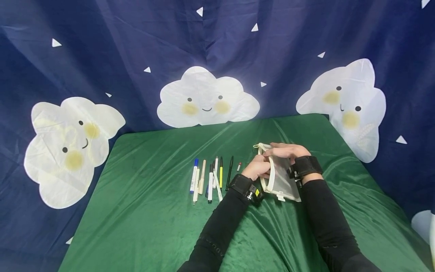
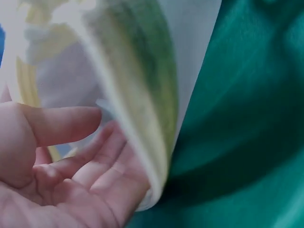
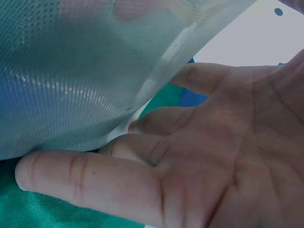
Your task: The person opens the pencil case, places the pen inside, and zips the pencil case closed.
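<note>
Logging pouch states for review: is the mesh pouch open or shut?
Open: the left hand reaches into the mesh pouch, between its parted edges.

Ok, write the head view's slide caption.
Left hand at an open mesh pouch, right hand alongside; pens on green cloth.

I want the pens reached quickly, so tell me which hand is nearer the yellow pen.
Left. In the head view, the left hand is just right of the yellow pen, at the pouch's opening; the right hand is farther right, at the pouch too.
</note>
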Demonstrator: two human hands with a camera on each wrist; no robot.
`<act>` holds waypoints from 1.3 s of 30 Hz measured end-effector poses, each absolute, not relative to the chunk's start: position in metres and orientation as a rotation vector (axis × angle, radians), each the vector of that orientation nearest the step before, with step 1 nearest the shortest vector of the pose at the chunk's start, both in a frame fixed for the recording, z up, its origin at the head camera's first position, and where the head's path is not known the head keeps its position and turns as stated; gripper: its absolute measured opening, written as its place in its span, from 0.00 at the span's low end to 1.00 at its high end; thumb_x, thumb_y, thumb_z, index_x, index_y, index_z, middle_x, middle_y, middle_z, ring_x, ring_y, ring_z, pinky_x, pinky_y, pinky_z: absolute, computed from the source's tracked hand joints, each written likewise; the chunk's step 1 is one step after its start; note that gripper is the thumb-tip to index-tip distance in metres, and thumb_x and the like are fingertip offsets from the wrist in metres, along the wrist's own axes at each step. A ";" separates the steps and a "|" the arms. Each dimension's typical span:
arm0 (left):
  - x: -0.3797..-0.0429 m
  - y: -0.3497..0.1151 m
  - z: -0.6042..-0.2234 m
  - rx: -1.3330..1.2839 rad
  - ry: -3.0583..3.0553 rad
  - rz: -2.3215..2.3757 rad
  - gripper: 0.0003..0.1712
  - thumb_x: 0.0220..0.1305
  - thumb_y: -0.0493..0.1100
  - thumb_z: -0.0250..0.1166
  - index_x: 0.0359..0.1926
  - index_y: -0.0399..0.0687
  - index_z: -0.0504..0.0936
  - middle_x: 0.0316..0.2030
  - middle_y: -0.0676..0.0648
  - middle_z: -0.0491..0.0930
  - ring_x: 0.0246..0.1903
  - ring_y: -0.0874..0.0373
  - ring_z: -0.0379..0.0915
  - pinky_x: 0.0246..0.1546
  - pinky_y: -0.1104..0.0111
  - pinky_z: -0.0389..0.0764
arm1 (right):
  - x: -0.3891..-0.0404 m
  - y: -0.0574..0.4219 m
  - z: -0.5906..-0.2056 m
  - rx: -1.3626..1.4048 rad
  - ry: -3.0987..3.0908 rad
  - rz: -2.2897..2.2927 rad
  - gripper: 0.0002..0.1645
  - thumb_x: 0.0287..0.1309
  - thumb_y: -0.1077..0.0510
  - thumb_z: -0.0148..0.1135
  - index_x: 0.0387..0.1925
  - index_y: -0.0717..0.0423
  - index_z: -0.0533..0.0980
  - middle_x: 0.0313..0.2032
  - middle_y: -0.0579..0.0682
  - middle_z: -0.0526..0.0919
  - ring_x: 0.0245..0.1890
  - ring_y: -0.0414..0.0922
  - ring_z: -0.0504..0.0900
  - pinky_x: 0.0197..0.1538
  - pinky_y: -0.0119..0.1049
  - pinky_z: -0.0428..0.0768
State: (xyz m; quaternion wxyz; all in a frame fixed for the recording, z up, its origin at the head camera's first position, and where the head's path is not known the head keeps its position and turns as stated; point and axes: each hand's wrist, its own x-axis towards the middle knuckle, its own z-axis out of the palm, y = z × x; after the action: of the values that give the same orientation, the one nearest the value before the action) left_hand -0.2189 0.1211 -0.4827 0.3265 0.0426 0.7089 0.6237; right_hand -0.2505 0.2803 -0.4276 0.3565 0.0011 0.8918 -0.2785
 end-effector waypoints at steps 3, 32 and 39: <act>-0.216 0.118 -0.475 0.152 1.967 1.565 0.14 0.68 0.30 0.54 0.46 0.32 0.85 0.25 0.41 0.85 0.29 0.50 0.88 0.35 0.61 0.89 | -0.251 0.281 -0.427 -0.019 2.304 -0.707 0.65 0.60 0.24 0.53 0.82 0.52 0.37 0.80 0.67 0.37 0.76 0.72 0.52 0.56 0.61 0.80; -0.207 0.085 -0.440 0.402 2.773 0.885 0.14 0.67 0.38 0.59 0.23 0.52 0.75 0.22 0.52 0.70 0.24 0.55 0.69 0.22 0.70 0.64 | -0.248 0.281 -0.425 -0.011 2.327 -0.685 0.62 0.61 0.25 0.53 0.82 0.48 0.39 0.81 0.65 0.38 0.76 0.70 0.54 0.53 0.56 0.83; -0.209 0.067 -0.440 0.400 2.805 0.837 0.04 0.69 0.41 0.61 0.38 0.49 0.82 0.37 0.47 0.85 0.36 0.48 0.82 0.27 0.65 0.75 | -0.249 0.280 -0.426 -0.009 2.307 -0.709 0.61 0.63 0.27 0.53 0.82 0.49 0.38 0.81 0.64 0.36 0.77 0.71 0.51 0.56 0.59 0.81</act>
State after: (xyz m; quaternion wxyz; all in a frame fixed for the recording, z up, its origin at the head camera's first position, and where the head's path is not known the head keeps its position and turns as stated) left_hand -0.2094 0.0672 -0.4399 0.0933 0.1348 0.9453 0.2822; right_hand -0.2493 0.2796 -0.4259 0.3561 -0.0035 0.8932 -0.2745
